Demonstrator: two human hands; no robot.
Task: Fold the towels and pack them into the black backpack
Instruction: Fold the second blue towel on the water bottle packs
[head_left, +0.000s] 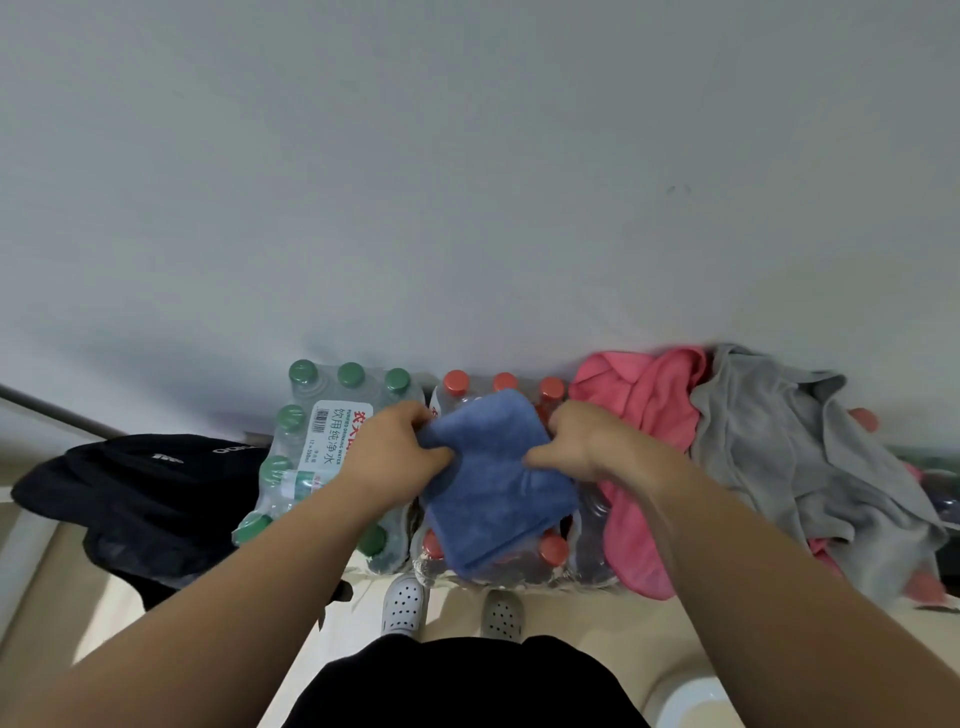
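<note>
Progress: one towel of three in hand, none seen packed.

- Blue towel (498, 478): lies on the red-capped bottle pack (553, 550), centre of scene. It is already down to a compact rectangle, and the thick near edge suggests several layers. Judged folded or one fold short.
- Left hand (395, 452): grips the far-left corner of the blue towel, thumb on top, fingers curled over the edge.
- Right hand (576, 441): grips the far-right edge the same way, thumb pressed onto the cloth.
- Pink towel (639, 415): crumpled, just right of the blue one, draped over the packs. Not folded.
- Grey towel (779, 441): crumpled, right of the pink and partly over it. Not folded.
- Black backpack (145, 493): slumped at far left, beside the green-capped bottle pack (322, 441), well apart from the unfolded towels.

Left to do, by estimate: finish and pack the blue towel, then fold and pack the pink and the grey.

Hidden or unclear:
- The backpack opening is not visible, so I cannot tell whether it is unzipped or whether anything is inside.
- The fingertips of both hands are tucked under the cloth.
- The right forearm is motion-blurred.
- A pink patch below the grey towel may be the same pink towel or another item.
- The right end of the grey towel runs close to the frame edge, and what lies under it is covered
</note>
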